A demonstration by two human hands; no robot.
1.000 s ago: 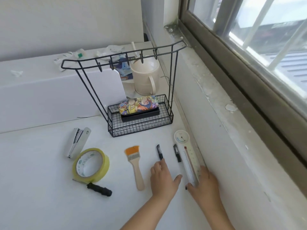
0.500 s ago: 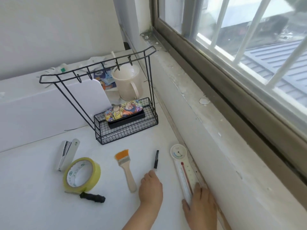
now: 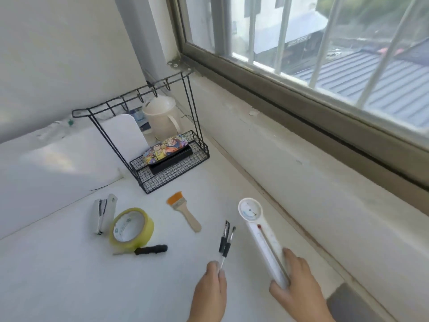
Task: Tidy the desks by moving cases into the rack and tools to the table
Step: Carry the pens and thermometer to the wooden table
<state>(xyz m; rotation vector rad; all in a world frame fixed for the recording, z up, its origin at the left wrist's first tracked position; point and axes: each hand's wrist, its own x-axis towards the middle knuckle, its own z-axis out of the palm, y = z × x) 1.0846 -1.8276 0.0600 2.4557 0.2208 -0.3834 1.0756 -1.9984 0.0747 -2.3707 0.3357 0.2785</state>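
My left hand [image 3: 212, 291] grips two black pens [image 3: 226, 240] by their lower ends, tips pointing away, above the white table [image 3: 58, 275]. My right hand [image 3: 299, 291] holds the lower end of a long white thermometer [image 3: 260, 235] with a round dial at its far end. A colourful cartoon case [image 3: 166, 147] lies on a black case in the basket of the black wire rack [image 3: 173, 175]. Left of the pens lie an orange-bristled brush [image 3: 185, 212], a yellow tape roll [image 3: 131, 228], a black-handled tool [image 3: 148, 249] and a white stapler [image 3: 104, 214].
A cream jug [image 3: 162, 119] and a white board [image 3: 125, 133] stand behind the rack. A raised white desk [image 3: 46, 163] lies to the left. The window sill and wall [image 3: 301, 163] run along the right side. A grey object [image 3: 357, 305] sits at the bottom right.
Both hands have closed on their objects and lifted them: the left now holds both pens together, the right has raised the thermometer. The view has swung to the right.
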